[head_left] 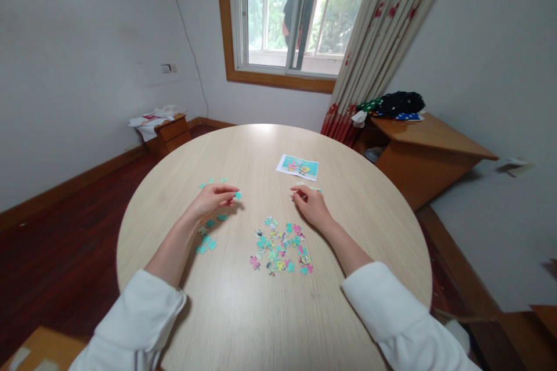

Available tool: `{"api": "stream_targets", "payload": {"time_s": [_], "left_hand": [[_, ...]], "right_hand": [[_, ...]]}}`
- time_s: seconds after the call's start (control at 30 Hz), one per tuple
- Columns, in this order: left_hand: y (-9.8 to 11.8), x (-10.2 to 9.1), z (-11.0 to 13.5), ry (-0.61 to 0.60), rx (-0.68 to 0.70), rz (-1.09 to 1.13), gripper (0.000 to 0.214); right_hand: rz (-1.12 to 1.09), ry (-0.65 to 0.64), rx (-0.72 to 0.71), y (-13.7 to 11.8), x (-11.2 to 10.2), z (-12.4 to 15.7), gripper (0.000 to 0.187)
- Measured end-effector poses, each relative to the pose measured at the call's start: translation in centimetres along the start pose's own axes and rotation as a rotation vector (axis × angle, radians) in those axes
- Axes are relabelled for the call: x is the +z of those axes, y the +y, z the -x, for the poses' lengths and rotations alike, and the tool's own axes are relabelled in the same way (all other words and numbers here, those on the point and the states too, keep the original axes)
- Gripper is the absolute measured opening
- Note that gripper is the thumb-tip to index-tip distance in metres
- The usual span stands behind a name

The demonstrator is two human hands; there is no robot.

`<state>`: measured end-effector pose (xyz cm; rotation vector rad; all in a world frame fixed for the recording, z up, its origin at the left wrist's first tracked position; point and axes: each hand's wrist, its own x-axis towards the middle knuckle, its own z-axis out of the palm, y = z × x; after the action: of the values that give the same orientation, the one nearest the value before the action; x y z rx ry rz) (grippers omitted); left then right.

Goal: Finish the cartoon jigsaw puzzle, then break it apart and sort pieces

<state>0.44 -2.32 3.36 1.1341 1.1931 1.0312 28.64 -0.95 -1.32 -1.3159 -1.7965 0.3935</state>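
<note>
My left hand [216,198] pinches a teal jigsaw puzzle piece [238,195] between thumb and fingers, just above the table. Loose teal pieces [210,243] lie under and beside my left forearm, and a few more sit beyond that hand. My right hand [311,204] is closed in a pinch; whatever its fingertips hold is too small to make out. Pale pieces [319,190] show partly from behind its knuckles. Between my forearms spreads a pile of mixed pink, yellow and teal pieces [281,249]. Behind my right hand is a picture sheet [298,167] with cartoon figures on teal.
All this rests on a round wooden table [261,324]. A brown desk [435,139] with dark cloth on it stands at the right, beside a long curtain [383,28]. A small cabinet [174,133] is at the left. A person [293,11] appears beyond the window.
</note>
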Motion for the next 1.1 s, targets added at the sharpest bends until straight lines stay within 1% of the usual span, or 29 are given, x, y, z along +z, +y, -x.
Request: {"api": "stream_targets", "payload": {"time_s": [0.1,0.23,0.5,0.6,0.73,0.83,0.9,0.97,1.03,1.1], "left_hand": [[0.0,-0.2,-0.1,0.011,-0.002,-0.048,0.022],[0.0,-0.2,-0.1,0.013,0.002,-0.085,0.022],[-0.2,-0.4,-0.4,-0.034,0.031,-0.166,0.017],[-0.2,-0.6,-0.3,-0.060,0.041,-0.234,0.016],[0.5,-1.3,0.3,-0.171,0.018,-0.369,0.016],[0.8,-2.0,0.7,-0.321,0.000,-0.446,0.014],[0.9,-2.5,0.7,-0.435,0.008,-0.482,0.013],[0.7,-2.8,0.7,-0.522,0.010,-0.510,0.012],[0.5,-3.1,0.6,-0.566,-0.002,-0.544,0.011],[0.4,-3.3,0.5,-0.584,-0.020,-0.581,0.010]], "right_hand": [[0.001,-0.003,0.003,-0.1,0.0,0.0,0.021],[0.006,-0.011,0.011,-0.2,-0.1,0.0,0.022],[0.007,-0.023,0.017,-0.4,-0.2,0.0,0.023],[0.004,-0.020,0.019,-0.5,-0.2,0.0,0.023],[0.004,-0.025,0.022,-0.5,-0.1,0.0,0.023],[0.001,-0.027,0.016,-0.4,-0.1,0.0,0.023],[0.002,-0.026,0.012,-0.3,-0.1,0.0,0.023],[0.003,-0.026,0.010,-0.3,-0.1,0.0,0.023],[0.004,-0.028,0.014,-0.3,0.0,0.0,0.023],[0.007,-0.028,0.020,-0.3,0.0,0.0,0.023]]}}
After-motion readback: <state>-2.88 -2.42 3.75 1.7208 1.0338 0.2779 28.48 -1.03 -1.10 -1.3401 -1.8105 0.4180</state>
